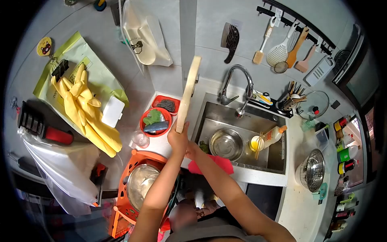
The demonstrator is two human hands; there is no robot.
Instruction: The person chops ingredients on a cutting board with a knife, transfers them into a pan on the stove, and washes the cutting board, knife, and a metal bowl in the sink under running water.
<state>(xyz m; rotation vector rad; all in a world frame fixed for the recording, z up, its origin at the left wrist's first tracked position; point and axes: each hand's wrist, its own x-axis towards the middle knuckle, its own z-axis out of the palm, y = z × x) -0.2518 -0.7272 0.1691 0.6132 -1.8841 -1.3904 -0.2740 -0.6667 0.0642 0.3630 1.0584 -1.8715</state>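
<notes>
A pale board [188, 90], seen nearly edge-on, stands upright above the counter's left part. My left hand [177, 139] is wrapped round its lower end. Close beside it, at the board's bottom, is my right hand [192, 150], its fingers mostly hidden behind the left hand and wrist. Left of the board, a red bowl [155, 122] holds a green cloth and a dark packet, with a red tray [167, 104] holding a dark scouring pad behind it. A pink-red cloth [211, 164] hangs at the counter's front edge below my right hand.
The steel sink [258, 121] holds a metal bowl [226, 144], a yellow cup [256, 143] with chopsticks and a bottle [275, 136]. The faucet [238, 80] arches behind. A glass [140, 139] stands left; an orange rack [133, 169] holds a pot. A colander [312, 170] sits right.
</notes>
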